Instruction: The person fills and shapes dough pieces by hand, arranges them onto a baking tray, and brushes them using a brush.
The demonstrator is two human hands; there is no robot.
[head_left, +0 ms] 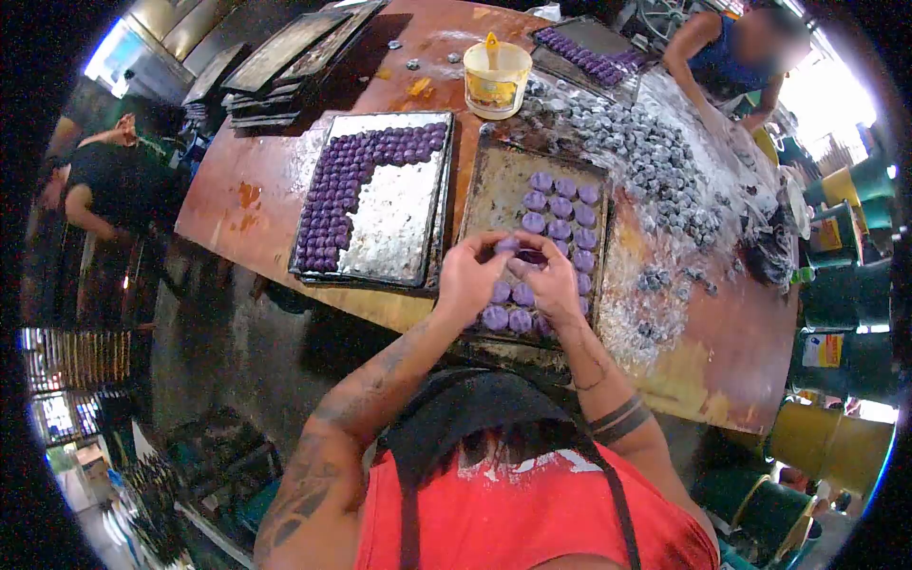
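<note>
My left hand [470,277] and my right hand [553,280] meet over a worn baking tray [494,171]. Between their fingertips is a small purple dough ball [508,245], pinched from both sides. Light purple dough balls [559,230] sit in rows on the tray, on its right side and near edge; my hands hide some of them. To the left lies another tray [389,218], partly lined with darker, glossier purple balls [328,204] along its left and far sides.
Flour-dusted dark pieces [655,142] are heaped on the wooden table [237,204] to the right. A white bucket [498,84] holds a yellow-handled brush. Stacked trays [285,62] stand far left. Another person [727,57] leans over the far right; a second person [114,190] is at left.
</note>
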